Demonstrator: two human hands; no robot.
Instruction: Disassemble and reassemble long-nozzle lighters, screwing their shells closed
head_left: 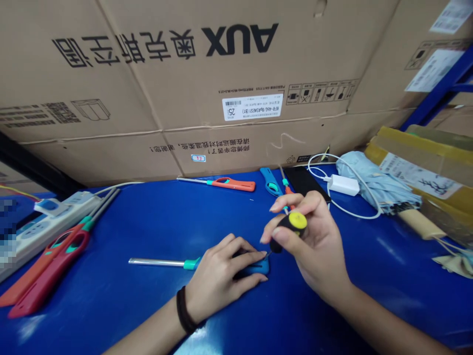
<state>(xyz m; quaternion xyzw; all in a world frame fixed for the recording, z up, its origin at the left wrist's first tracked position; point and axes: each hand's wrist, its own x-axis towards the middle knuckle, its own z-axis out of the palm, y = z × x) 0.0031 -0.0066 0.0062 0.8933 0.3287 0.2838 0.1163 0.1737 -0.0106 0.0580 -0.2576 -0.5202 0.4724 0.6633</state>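
Under my left hand (225, 273) lies a blue long-necked gas lighter (258, 266), its silver tube pointing left; my fingers close over its handle and hide much of it. In my right hand (318, 246) is a screwdriver (296, 221) with a black and yellow handle, gripped between thumb and fingers. Its thin shaft slants down to the end of the lighter's handle, where the tip is at or very near the surface; contact is too small to tell. Behind the hands lie an orange lighter (234, 184) and another blue lighter (271, 182).
Red and orange lighters (55, 276) lie at the left beside a white power strip (33, 227). A black phone-like slab (305, 182), a white charger with cable (343, 185) and a folded light-blue umbrella (373, 180) are at the right. A large cardboard box (185, 93) stands behind.
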